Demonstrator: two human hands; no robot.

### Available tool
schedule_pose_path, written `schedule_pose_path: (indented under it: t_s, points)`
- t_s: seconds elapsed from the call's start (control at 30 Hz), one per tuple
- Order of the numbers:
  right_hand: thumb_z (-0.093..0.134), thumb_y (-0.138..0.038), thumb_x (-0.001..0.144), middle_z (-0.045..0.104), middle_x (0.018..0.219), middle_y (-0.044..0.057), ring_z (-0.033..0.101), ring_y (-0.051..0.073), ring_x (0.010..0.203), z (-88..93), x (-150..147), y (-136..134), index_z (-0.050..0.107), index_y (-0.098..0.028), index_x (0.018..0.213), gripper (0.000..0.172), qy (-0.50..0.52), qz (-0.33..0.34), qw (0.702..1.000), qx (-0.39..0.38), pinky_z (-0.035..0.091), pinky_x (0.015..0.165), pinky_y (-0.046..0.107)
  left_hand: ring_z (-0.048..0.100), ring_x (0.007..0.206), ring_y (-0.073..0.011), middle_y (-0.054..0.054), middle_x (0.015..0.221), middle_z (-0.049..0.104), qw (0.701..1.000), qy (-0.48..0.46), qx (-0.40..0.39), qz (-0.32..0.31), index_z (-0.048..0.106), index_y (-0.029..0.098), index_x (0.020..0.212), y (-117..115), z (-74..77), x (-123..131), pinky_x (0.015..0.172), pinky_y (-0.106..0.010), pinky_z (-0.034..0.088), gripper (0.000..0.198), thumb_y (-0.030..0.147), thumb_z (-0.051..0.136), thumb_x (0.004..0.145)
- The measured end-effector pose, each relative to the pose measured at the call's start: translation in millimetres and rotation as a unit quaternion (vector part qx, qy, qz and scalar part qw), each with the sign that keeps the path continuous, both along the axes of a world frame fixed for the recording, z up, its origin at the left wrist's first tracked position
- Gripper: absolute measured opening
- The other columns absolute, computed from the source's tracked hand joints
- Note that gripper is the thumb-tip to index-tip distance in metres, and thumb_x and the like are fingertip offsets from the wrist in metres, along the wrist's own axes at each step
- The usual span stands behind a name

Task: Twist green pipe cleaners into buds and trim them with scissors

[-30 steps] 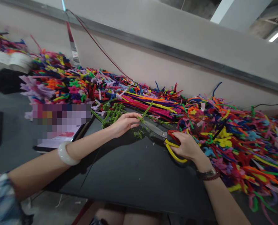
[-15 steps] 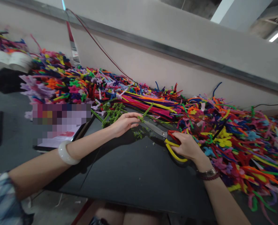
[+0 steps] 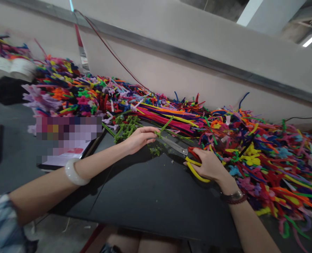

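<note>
Between the fingertips of my left hand (image 3: pixel 141 138) is a green fuzzy stem (image 3: pixel 166 125), its free end slanting up to the right. My right hand (image 3: pixel 211 167) is closed around the red and yellow handles of the scissors (image 3: pixel 174 146). The blades point up and left, with their tips at the stem beside my left fingertips. Green clippings (image 3: pixel 155 150) lie on the dark table (image 3: pixel 156 196) just below the tips. A heap of green fuzzy pieces (image 3: pixel 126 127) rests behind my left hand.
Long bundled fuzzy stems (image 3: pixel 171 119) lie behind my hands. Mixed colourful pieces (image 3: pixel 277 165) are piled along the back and right. A phone or tablet (image 3: pixel 66 154), partly pixelated, lies at the left. White rolls (image 3: pixel 21 68) stand at the far left.
The green stem's free end and the scissors have shifted very slightly. Both hands stay in almost the same place, holding the same things.
</note>
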State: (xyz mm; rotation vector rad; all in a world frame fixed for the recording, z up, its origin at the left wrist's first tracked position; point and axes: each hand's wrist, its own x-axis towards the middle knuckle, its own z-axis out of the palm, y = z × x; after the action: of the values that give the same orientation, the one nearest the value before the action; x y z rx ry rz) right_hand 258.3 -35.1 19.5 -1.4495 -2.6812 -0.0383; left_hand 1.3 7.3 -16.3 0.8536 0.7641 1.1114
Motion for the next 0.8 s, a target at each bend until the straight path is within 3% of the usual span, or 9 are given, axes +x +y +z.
schedule_pose_path:
  t_s: [0.4, 0.8]
  points:
    - [0.044, -0.047, 0.075, 0.057, 0.069, 0.005, 0.050, 0.014, 0.057, 2.9, -2.5, -2.2, 0.050, -0.016, 0.079, 0.031, -0.004, 0.000, 0.999, -0.041, 0.034, 0.051, 0.023, 0.053, 0.067, -0.0089, -0.001, 0.071, 0.062, 1.000, -0.004, 0.008, 0.009, 0.067, 0.018, 0.066, 0.3, -1.4, -0.2, 0.066, -0.021, 0.043, 0.013, 0.010, 0.065, 0.056]
    - [0.046, -0.044, 0.074, 0.056, 0.065, 0.004, 0.050, 0.014, 0.056, -0.5, -1.5, -0.9, 0.047, -0.017, 0.073, 0.027, -0.018, -0.005, 0.999, 0.026, 0.033, 0.053, 0.023, 0.057, 0.069, -0.0089, 0.000, 0.069, 0.063, 0.999, -0.035, -0.010, -0.013, 0.065, 0.017, 0.074, 1.6, -1.5, -1.2, 0.073, -0.024, 0.043, 0.018, 0.008, 0.065, 0.058]
